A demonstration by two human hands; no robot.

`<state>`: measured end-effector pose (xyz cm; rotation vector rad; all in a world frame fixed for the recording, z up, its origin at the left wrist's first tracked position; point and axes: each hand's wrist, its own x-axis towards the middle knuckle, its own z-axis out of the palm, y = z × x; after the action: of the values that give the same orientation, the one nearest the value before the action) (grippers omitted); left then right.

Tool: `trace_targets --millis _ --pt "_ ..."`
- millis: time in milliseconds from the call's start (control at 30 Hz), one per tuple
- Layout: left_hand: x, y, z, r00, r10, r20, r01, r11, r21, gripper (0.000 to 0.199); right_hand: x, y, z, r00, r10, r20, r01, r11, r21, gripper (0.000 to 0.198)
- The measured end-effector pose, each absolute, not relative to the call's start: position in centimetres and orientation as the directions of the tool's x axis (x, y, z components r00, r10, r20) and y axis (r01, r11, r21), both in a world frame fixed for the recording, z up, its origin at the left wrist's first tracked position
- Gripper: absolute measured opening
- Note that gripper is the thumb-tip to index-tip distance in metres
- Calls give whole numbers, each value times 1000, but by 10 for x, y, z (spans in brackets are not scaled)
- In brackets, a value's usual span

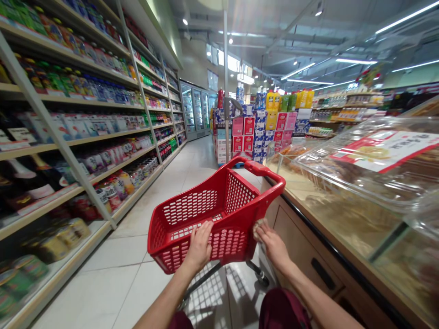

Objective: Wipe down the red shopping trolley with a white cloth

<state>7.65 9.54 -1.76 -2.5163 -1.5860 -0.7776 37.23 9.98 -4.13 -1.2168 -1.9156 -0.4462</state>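
A red plastic shopping cart (231,244) stands sideways in front of me, its handle (270,176) toward the right. My left hand (200,246) is on the near side of the basket, fingers hooked at the top rim. In my right hand (273,244) is a crumpled light-coloured cloth (259,228), pressed against the cart's side below the handle. The basket holds nothing that I can see. Below it show dark metal legs and a caster wheel (263,278).
Shelves (85,103) of bottles and cans run along the left. At right, close by, a wooden display counter (308,237) bears clear plastic food boxes (377,155). Ahead are stacked drink cartons (248,132), a pole (226,87) and glass-door fridges (197,107). Pale floor tiles (130,256) lie underneath.
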Motion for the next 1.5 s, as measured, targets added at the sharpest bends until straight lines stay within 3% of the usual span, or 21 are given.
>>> trace_targets --millis 133,200,333,433,567,633,833,1033,1233,1500 --pt "77 95 -15 335 838 431 865 -455 211 64 381 111 6 32 543 839 882 380 -279 48" --pt "77 94 -15 322 843 431 869 -444 219 63 383 122 24 93 498 862 885 356 -301 51" --pt "76 94 -14 330 843 425 863 -451 226 64 365 111 -10 -38 545 838 911 363 -194 46" --pt "76 93 -13 340 846 411 859 -457 231 65 353 93 -33 -202 573 794 877 467 -114 41" --pt "77 92 -12 330 854 402 857 -449 251 66 353 105 7 -79 494 866 882 439 -171 42" --pt "77 92 -11 322 861 394 858 -441 263 66 350 115 18 -88 442 893 876 460 -141 42" --pt "76 89 -6 343 872 350 854 -445 271 68 329 95 -42 -383 501 776 804 594 13 37" --pt "78 86 -2 339 884 323 849 -435 299 68 317 105 -4 -224 438 870 828 556 -67 43" --pt "74 86 -1 367 886 285 847 -444 292 69 301 83 -45 -437 491 754 777 628 42 38" --pt "72 82 2 398 868 297 851 -470 232 69 268 94 -15 -356 442 823 809 586 35 40"
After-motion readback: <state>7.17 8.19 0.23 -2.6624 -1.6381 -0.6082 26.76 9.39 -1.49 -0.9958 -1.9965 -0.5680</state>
